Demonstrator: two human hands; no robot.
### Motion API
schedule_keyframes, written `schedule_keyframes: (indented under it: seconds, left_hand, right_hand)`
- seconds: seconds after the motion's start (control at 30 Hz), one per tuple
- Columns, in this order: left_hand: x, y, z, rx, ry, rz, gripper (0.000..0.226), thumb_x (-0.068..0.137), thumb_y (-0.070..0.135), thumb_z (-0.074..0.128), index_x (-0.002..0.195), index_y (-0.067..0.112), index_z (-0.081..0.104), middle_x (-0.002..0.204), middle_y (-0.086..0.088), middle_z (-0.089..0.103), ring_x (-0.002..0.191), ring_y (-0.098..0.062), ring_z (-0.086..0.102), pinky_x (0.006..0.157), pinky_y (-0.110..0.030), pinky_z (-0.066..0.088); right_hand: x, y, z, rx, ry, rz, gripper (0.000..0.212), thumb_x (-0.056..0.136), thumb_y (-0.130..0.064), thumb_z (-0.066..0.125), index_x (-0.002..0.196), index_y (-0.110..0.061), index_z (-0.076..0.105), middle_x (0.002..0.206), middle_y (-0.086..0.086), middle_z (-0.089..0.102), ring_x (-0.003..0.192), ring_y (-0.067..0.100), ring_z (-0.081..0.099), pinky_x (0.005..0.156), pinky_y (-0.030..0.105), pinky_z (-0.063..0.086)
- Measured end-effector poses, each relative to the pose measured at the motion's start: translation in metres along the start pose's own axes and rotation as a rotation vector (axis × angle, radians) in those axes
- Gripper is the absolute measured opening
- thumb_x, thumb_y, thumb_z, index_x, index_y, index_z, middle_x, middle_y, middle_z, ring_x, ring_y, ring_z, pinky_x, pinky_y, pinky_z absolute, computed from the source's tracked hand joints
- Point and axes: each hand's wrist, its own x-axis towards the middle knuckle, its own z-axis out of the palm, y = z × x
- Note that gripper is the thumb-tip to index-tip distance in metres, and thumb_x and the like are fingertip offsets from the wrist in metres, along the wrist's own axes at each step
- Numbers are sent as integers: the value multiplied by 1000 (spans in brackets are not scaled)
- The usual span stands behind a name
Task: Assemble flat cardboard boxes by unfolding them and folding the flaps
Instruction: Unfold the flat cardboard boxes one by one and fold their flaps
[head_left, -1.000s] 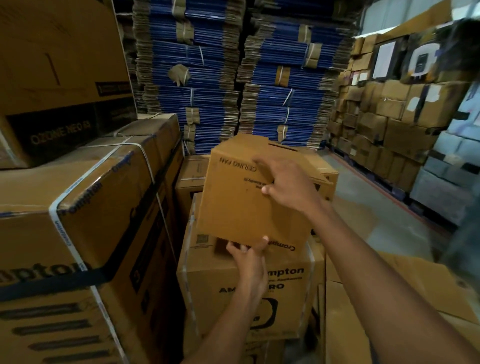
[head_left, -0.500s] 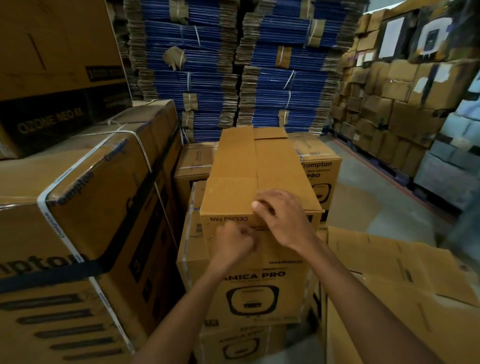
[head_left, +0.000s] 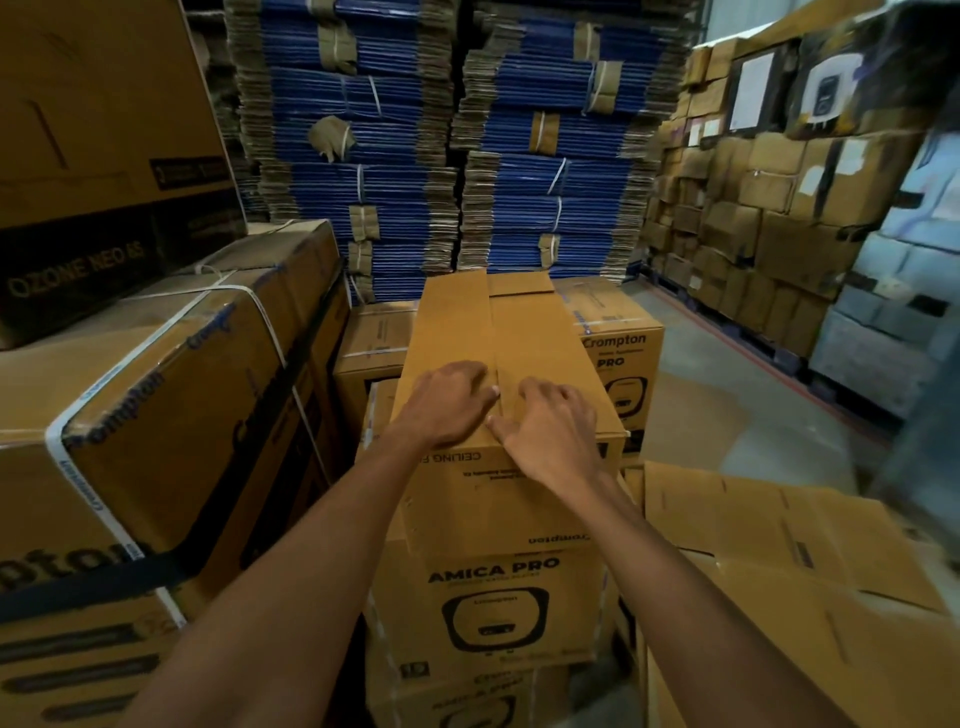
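A long brown cardboard box (head_left: 524, 343), printed upside down with "CEILING FAN", lies on top of a stacked Amica Pro box (head_left: 488, 597). Its two top flaps are folded shut and meet along a middle seam. My left hand (head_left: 447, 405) presses palm down on the left flap at the near end. My right hand (head_left: 550, 431) presses on the right flap beside it, fingers spread, the thumb near the seam. Neither hand grips anything.
Large strapped Crompton boxes (head_left: 156, 415) stand close on the left. Flat brown cardboard sheets (head_left: 779, 571) lie at the lower right. Tall bundles of flat blue cartons (head_left: 467, 156) rise behind. Stacked boxes (head_left: 753, 208) line the right wall, with bare floor (head_left: 727, 405) before them.
The box was tilted up in both hands a second ago, then laid flat on the stack. Both hands moved onto the top flaps and now press them down.
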Motion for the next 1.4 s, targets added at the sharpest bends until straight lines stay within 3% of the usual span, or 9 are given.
schedule_keyframes:
  seconds: [0.2, 0.33, 0.5, 0.6, 0.73, 0.9, 1.13, 1.23, 1.4]
  left_hand:
    - [2, -7, 9, 106, -23, 38, 49, 107, 48, 35, 146, 25, 53, 153, 0, 49, 141, -24, 42, 114, -50, 34]
    - [2, -12, 11, 137, -38, 59, 55, 105, 53, 27, 148, 29, 49, 154, -1, 47, 141, -25, 42, 114, -48, 35]
    - [-1, -10, 9, 138, -64, 54, 68, 98, 73, 24, 152, 34, 41, 160, -1, 38, 147, -26, 34, 118, -49, 26]
    - [-3, -9, 8, 158, -86, 48, 71, 97, 75, 25, 155, 35, 36, 164, 1, 32, 150, -24, 27, 119, -48, 20]
    - [-8, -5, 5, 158, -85, 100, 76, 98, 74, 28, 159, 28, 30, 165, 4, 29, 151, -20, 24, 120, -48, 16]
    - [-2, 25, -2, 129, -231, 276, 74, 98, 70, 34, 157, 26, 33, 163, -2, 34, 147, -20, 33, 123, -49, 13]
    - [38, 75, -17, -109, -622, 37, 34, 92, 26, 73, 121, 11, 66, 111, -5, 66, 97, -22, 59, 92, -35, 50]
    - [46, 83, -18, -68, -512, -8, 53, 80, 29, 83, 126, 14, 62, 125, -9, 62, 114, -27, 56, 105, -42, 47]
    - [35, 91, -28, -34, -143, -43, 76, 56, 33, 97, 120, 22, 58, 119, 2, 58, 118, -20, 48, 94, -38, 28]
  right_hand:
    - [30, -15, -8, -140, -202, 180, 56, 94, -58, 45, 138, -24, 45, 142, 12, 50, 133, 45, 37, 109, 65, 25]
    - [40, -27, -17, -223, -280, 143, 47, 98, -46, 47, 138, -21, 46, 138, 17, 52, 127, 49, 45, 104, 71, 34]
    - [53, -27, -63, -129, -275, 23, 33, 100, -38, 54, 120, -12, 60, 114, 10, 60, 96, 29, 57, 79, 38, 46]
    - [61, -24, -88, -107, -226, 39, 32, 103, -36, 50, 115, -10, 65, 105, 10, 61, 79, 23, 59, 69, 37, 47]
    - [67, -25, -97, -87, -231, 62, 35, 104, -36, 51, 121, -8, 65, 106, 11, 61, 78, 24, 60, 79, 43, 58]
    - [60, -30, -84, -144, -281, 26, 18, 101, -29, 58, 106, -12, 62, 108, 8, 56, 72, 19, 52, 61, 32, 43]
    - [61, -29, -85, -180, -287, 20, 14, 102, -23, 58, 107, -10, 60, 101, 7, 51, 85, 24, 54, 60, 31, 37]
    - [68, -20, -91, -161, -275, 54, 29, 102, -33, 58, 83, -11, 54, 88, 5, 56, 72, 22, 56, 60, 33, 41]
    - [82, -3, -117, -50, -297, 112, 34, 103, -36, 54, 94, -6, 66, 88, 15, 67, 74, 29, 68, 62, 43, 61]
